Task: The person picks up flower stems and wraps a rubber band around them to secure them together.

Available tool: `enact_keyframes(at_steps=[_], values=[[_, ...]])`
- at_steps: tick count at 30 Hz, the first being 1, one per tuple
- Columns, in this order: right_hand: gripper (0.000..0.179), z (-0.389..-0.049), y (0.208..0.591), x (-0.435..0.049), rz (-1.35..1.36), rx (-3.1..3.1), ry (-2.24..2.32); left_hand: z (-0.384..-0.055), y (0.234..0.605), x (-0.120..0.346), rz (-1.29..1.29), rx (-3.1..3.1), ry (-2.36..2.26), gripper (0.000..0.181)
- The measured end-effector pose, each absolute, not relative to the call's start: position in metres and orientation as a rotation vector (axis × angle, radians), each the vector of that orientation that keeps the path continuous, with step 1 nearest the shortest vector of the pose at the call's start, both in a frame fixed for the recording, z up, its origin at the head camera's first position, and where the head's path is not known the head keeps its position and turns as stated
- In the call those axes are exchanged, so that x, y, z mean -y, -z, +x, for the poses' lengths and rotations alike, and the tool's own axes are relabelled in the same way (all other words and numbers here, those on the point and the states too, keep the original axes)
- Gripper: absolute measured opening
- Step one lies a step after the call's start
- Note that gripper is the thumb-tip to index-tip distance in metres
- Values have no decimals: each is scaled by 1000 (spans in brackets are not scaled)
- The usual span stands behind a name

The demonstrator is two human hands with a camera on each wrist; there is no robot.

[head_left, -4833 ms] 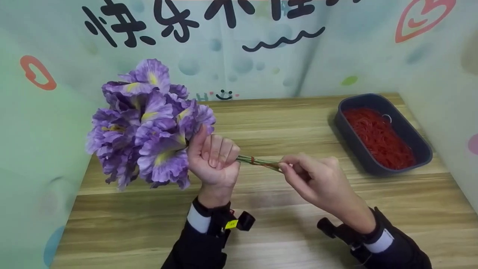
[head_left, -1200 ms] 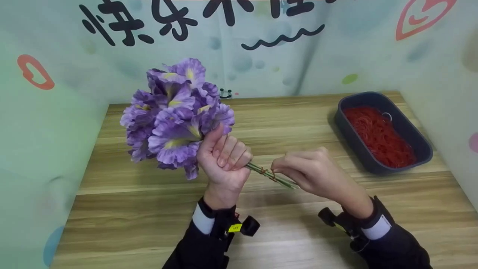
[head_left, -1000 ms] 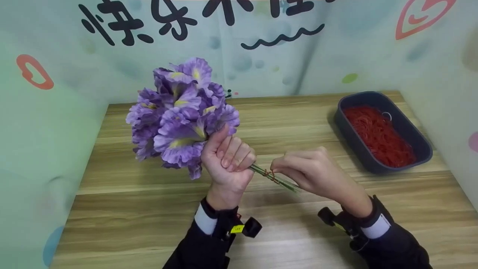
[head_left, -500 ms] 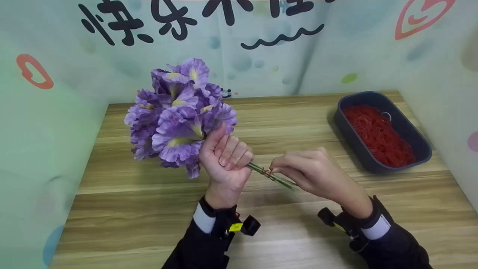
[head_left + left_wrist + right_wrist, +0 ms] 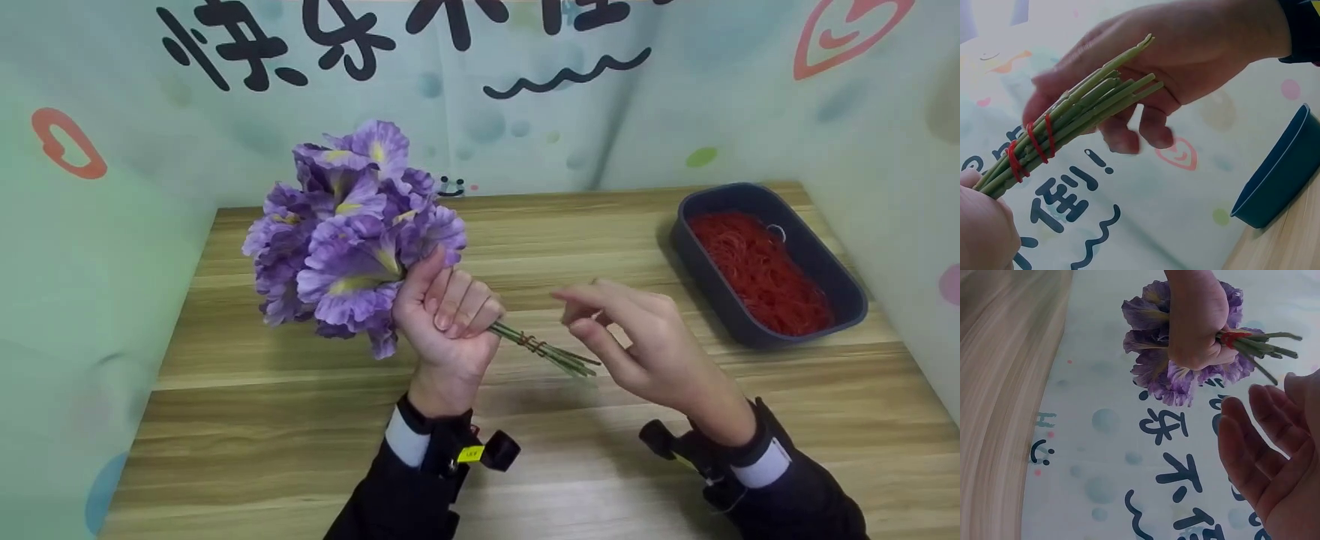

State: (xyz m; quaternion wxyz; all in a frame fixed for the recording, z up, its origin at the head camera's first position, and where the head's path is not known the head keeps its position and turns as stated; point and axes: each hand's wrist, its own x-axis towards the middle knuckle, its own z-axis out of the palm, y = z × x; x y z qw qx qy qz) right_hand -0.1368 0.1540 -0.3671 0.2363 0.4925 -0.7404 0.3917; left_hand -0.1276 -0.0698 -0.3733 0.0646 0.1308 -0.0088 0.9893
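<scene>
My left hand point(image 5: 450, 330) grips a bunch of purple artificial flowers point(image 5: 345, 240) by the stems, close under the blooms. Green stems point(image 5: 555, 354) stick out past the hand toward the right. A red rubber band point(image 5: 1033, 143) is wound in several turns round the stems, seen clearly in the left wrist view. To the right of the stem ends, my right hand point(image 5: 652, 345) hovers apart from them, fingers loosely bent and holding nothing. In the right wrist view, its fingers point(image 5: 1238, 444) are spread below the stem ends.
A dark blue box point(image 5: 720, 307) stands at the right of the wooden table point(image 5: 300, 450), filled with red rubber bands point(image 5: 757, 270). A printed cloth backdrop point(image 5: 480, 135) rises behind and along both sides of the table.
The right hand has let go of the rubber band and drawn back from the stems, its fingers loosening. The band sits gathered round the stems. The bouquet shifted slightly left.
</scene>
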Motion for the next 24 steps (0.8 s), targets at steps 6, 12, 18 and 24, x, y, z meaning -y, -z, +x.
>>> enact_keyframes(at_steps=[6, 12, 18, 24], values=[[65, -124, 367, -152, 1359, 2189, -1060, -128, 372, 70, 368, 11, -3022, 76], [78, -114, 372, -146, 1344, 2377, -939, -128, 371, 70, 350, 5, -3042, 78], [84, -109, 373, -140, 1297, 2523, -915, -128, 371, 71, 338, -18, -3054, 80], [71, -108, 374, -136, 1216, 2599, -903, -129, 372, 71, 335, -7, -3050, 80]])
